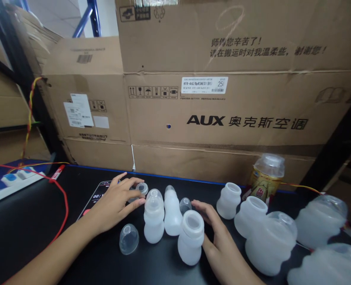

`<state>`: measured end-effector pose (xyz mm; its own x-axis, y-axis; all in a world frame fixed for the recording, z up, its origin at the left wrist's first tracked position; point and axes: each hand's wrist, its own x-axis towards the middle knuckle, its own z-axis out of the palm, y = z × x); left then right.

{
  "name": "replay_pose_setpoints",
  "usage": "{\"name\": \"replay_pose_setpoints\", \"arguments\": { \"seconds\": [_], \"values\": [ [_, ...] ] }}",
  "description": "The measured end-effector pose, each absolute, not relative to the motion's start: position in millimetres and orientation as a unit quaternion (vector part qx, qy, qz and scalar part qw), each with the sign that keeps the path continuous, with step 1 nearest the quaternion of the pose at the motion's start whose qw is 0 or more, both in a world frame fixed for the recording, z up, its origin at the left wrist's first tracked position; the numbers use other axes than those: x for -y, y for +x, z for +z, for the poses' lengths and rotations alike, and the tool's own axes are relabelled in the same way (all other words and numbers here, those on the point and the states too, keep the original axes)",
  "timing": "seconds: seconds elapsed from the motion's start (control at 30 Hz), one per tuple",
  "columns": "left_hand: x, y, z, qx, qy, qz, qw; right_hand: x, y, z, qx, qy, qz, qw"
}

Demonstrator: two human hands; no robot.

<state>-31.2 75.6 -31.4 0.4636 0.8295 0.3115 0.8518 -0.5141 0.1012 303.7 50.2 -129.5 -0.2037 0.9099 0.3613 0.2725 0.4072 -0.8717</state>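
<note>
My left hand (116, 204) is open, fingers spread, beside a small clear collar ring (142, 189) that its fingertips partly cover. Its thumb tip comes close to a capped baby bottle (154, 221). My right hand (218, 237) is also open, its fingertips by a small clear dome cap (185, 204) and its thumb side against or just beside an upright, uncapped bottle (190, 245). Whether it touches that bottle I cannot tell. Between the hands, a slimmer bottle with a teat (172, 215) stands upright. Another clear dome cap (129, 239) rests below my left hand.
Several frosted bottles (270, 249) stand at the right, some capped, some open-topped. A yellow container with a clear lid (264, 178) is behind them. A phone (96, 196) lies under my left forearm. A red cable (65, 206) crosses the black table (98, 261); cardboard (237, 158) walls the back.
</note>
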Motion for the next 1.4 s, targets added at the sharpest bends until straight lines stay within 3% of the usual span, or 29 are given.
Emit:
{"name": "replay_pose_setpoints", "arguments": {
  "seconds": [0.43, 0.6, 0.7, 0.77, 0.9, 1.13, 1.4],
  "values": [
    [-77, -42, -40, 0.505, -0.817, -0.268, 0.076, -40, 312, -120, 0.777, -0.399, 0.166, 0.458],
    [-76, -44, -41, 0.5, -0.81, -0.297, 0.076, -26, 322, -78, 0.819, -0.351, -0.107, 0.442],
    [-75, -43, -42, 0.494, -0.81, -0.306, 0.073, -17, 332, -42, 0.807, -0.35, -0.324, 0.347],
    [-73, -42, -41, 0.492, -0.81, -0.313, 0.068, -14, 343, -21, 0.782, -0.417, -0.361, 0.291],
    [-69, -35, -39, 0.496, -0.8, -0.332, 0.061, -19, 373, 6, 0.742, -0.519, -0.365, 0.218],
    [-65, -31, -34, 0.495, -0.797, -0.342, 0.05, -29, 401, 7, 0.774, -0.565, -0.227, 0.175],
    [-63, -29, -36, 0.497, -0.807, -0.318, 0.037, -33, 404, -1, 0.784, -0.551, -0.253, 0.136]
  ]
}}
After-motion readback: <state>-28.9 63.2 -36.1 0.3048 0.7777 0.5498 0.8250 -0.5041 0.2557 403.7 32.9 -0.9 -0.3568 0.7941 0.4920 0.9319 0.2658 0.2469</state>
